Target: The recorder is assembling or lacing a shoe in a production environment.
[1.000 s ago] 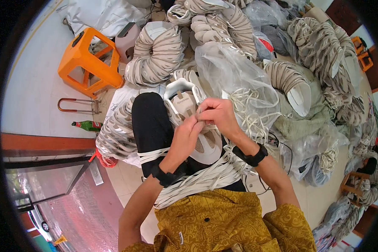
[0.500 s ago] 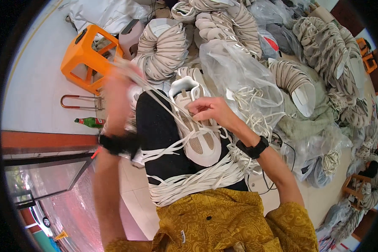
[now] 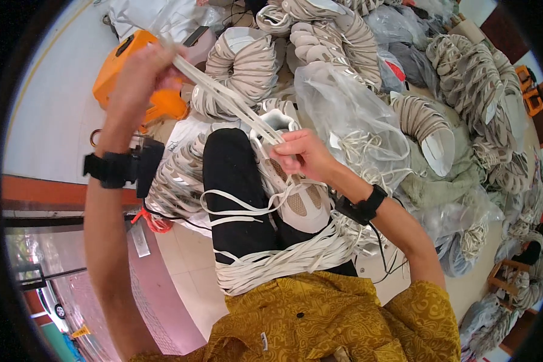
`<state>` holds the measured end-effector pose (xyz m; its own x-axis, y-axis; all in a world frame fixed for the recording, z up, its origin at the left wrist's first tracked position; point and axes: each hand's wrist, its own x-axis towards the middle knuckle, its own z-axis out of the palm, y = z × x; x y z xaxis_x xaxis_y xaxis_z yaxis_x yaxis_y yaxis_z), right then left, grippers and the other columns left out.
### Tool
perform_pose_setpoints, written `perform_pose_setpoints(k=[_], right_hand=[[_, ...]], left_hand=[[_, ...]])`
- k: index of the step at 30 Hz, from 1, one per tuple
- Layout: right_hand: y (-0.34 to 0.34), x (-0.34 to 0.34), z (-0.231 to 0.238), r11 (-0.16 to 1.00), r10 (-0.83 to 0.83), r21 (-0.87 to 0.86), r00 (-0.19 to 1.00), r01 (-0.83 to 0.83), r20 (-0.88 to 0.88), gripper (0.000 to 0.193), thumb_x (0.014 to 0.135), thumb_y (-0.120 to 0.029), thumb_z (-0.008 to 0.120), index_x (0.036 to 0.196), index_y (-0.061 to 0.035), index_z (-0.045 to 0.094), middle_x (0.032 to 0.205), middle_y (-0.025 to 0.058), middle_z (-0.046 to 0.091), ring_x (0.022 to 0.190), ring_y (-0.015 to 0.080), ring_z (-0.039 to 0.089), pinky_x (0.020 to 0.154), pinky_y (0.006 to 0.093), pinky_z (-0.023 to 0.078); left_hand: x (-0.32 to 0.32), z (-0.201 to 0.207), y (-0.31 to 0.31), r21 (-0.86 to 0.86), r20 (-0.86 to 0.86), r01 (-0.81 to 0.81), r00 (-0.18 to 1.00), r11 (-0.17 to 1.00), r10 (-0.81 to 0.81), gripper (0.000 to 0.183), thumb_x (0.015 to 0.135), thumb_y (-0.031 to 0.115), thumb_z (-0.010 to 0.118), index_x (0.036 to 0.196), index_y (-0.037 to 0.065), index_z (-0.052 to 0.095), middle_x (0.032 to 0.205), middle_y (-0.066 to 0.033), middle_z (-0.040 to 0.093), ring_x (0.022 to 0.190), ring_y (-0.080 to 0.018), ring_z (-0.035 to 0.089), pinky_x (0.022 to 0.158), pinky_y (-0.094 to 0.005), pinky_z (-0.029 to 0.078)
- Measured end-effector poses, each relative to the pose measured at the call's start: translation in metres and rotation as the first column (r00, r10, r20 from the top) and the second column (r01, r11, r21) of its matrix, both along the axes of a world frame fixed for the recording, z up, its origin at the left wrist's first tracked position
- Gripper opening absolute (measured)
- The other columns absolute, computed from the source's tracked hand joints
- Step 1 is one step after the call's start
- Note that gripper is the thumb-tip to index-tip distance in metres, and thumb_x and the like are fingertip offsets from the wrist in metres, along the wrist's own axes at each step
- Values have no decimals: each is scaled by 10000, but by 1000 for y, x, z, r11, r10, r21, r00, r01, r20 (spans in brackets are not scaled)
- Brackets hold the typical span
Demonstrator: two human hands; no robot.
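Shoe [image 3: 298,196], pale grey-white, lies on the lap, partly laced. Left hand [image 3: 140,78] fingers clamped on flat white lace [image 3: 223,99], drawn taut up-left; right hand [image 3: 301,154] fingers pinch it at the eyelets. Bundle of spare laces [image 3: 271,265] waits across the lap.

Left hand [image 3: 140,75] raised high, arm extended, fingers pinched closed. Right hand [image 3: 301,154] low at centre, fingers pinched, wrist bent inward.
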<state>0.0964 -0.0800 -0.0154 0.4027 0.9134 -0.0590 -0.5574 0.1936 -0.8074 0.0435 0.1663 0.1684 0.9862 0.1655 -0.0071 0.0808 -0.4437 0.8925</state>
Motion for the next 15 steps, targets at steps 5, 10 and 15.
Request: perform_pose_setpoints(k=[5,10,15], right_hand=[[3,5,-6,982,-57,-185,979,21,-195,172,800,-89,523,696,47,512,504,-4,387,384,47,284,366,198,194],[25,8,2,976,53,-210,998,-59,-34,186,780,-96,545,651,36,518,485,-6,386,371,48,291,354,206,200],[47,64,33,995,-90,37,647,95,757,130,754,-102,574,663,-9,582,492,-26,384,400,43,341,363,205,242]], left_hand=[[-61,-72,-82,888,430,-310,822,339,-374,165,734,105,552,883,34,556,815,-122,582,748,-221,578,637,-328,459],[-99,-155,-201,755,54,307,852,580,-521,435,627,198,639,988,2,497,1000,-138,523,987,-288,482,845,-355,387],[-120,-178,-198,664,-3,360,878,656,-479,528,626,195,656,1062,-21,452,1096,-162,476,1103,-286,407,929,-362,324]])
